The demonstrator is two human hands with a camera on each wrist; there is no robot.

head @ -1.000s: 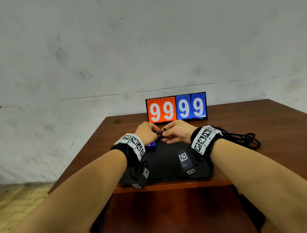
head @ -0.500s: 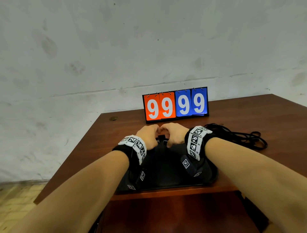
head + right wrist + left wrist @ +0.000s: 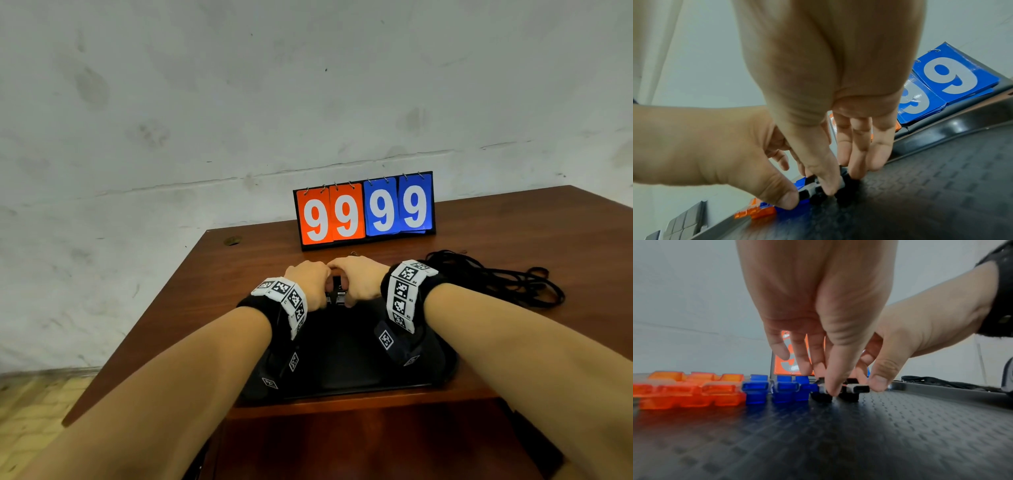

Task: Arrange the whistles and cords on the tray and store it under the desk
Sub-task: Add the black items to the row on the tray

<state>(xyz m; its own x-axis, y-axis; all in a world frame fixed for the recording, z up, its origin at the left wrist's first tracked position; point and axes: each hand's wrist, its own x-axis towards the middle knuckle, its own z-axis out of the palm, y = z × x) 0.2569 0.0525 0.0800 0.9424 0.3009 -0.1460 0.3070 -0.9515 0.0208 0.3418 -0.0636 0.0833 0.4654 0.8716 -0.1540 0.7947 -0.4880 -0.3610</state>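
A black textured tray (image 3: 342, 359) lies at the desk's near edge. Along its far side stand orange whistles (image 3: 690, 389), blue whistles (image 3: 777, 389) and two black whistles in one row. My left hand (image 3: 308, 284) pinches the left black whistle (image 3: 821, 395) between thumb and fingers. My right hand (image 3: 359, 281) pinches the right black whistle (image 3: 856, 390), thumb on its mouthpiece. Both black whistles touch the tray floor (image 3: 931, 186). The hands meet knuckle to knuckle and hide most of the row in the head view. A tangle of black cords (image 3: 496, 281) lies on the desk to the right of the tray.
A flip scoreboard (image 3: 364, 212) reading 9999 stands just behind the tray, close to my fingers. The brown desk (image 3: 513, 233) extends to the right. A white wall rises behind it. A tiled floor (image 3: 30, 404) shows at lower left.
Both hands have drawn closer together and lowered onto the tray's far side with the black whistles. The blue whistle seen by my left hand earlier is now covered.
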